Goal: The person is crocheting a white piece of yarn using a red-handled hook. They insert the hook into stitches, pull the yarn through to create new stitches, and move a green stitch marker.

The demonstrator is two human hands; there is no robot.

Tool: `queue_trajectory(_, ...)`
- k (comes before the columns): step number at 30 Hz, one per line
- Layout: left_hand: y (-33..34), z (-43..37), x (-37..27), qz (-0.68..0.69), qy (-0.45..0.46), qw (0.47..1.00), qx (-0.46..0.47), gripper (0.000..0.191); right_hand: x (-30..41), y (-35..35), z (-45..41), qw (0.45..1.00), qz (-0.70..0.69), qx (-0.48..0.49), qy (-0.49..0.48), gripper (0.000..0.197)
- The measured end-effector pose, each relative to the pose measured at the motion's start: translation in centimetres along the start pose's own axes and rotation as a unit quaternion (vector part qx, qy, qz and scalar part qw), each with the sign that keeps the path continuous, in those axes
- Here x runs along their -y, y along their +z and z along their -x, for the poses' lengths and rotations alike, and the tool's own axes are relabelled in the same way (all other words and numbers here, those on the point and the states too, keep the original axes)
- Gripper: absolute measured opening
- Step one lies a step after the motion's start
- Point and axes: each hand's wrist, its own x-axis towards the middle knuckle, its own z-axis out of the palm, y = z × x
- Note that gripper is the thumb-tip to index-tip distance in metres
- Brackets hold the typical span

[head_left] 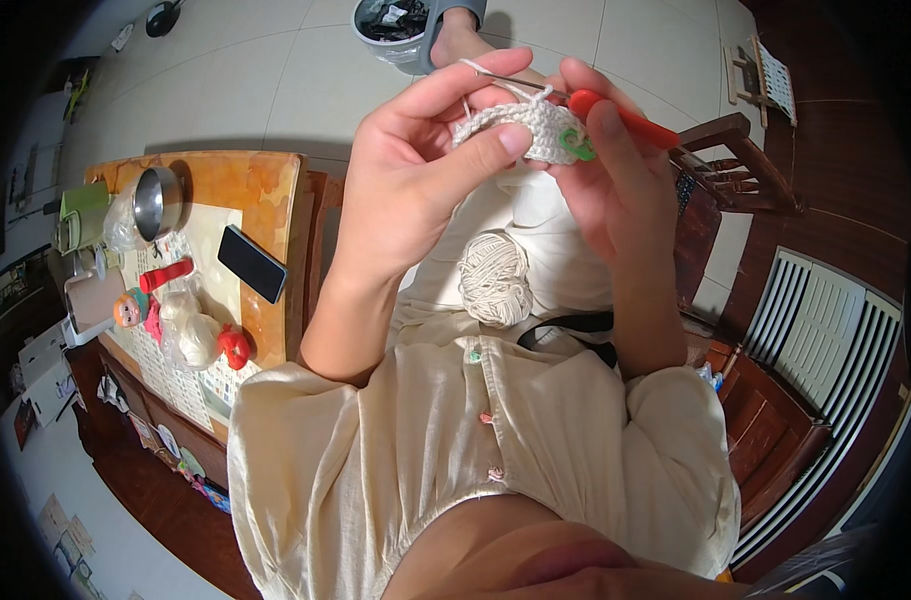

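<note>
My left hand (418, 161) pinches a small off-white crocheted piece (545, 131) between thumb and fingers, with a strand of yarn running over the raised index finger. A crochet hook with a red handle (626, 120) is gripped in my right hand (613, 172), whose lower fingers also touch the crocheted piece. The hook's metal shaft crosses above the work, its tip near my left index finger. A green stitch marker (575, 144) hangs at the right side of the piece. On my lap lies a ball of off-white yarn (495, 279).
To the left, a wooden table (275, 180) bears a smartphone (252, 263), a metal bowl (157, 203), a red cylindrical object (166, 275), a doll's head (130, 307) and bagged yarn (189, 330). A lined bin (391, 49) stands ahead by my foot. A wooden chair (733, 165) is at right.
</note>
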Motion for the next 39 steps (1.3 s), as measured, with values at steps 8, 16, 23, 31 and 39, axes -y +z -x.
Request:
queue_trajectory(8, -0.4, -0.1, 0.4, -0.053, 0.036, 0.998, -0.027, 0.048, -0.2, -0.3, 0.0, 0.999, 0.036, -0.032, 0.024, 0.028)
queue_trajectory(16, -0.9, -0.3, 0.6, 0.047, -0.034, 0.998, 0.000, 0.042, -0.1, -0.6, -0.2, 0.999, 0.038, -0.012, -0.002, 0.027)
queue_trajectory(23, -0.8, -0.2, 0.6, 0.057, -0.019, 0.998, -0.002, 0.047, 0.0, -0.8, -0.2, 1.000, 0.013, 0.001, 0.005, 0.028)
queue_trajectory(31, -0.2, -0.1, 0.0, 0.012, -0.018, 0.999, -0.026, 0.045, 0.2, -0.4, -0.3, 0.999, 0.031, -0.008, -0.038, 0.024)
queue_trajectory(39, -0.4, 0.0, -0.6, -0.038, 0.011, 0.999, -0.034, 0.045, 1.1, -1.3, -0.3, 0.996, 0.061, 0.003, -0.059, 0.020)
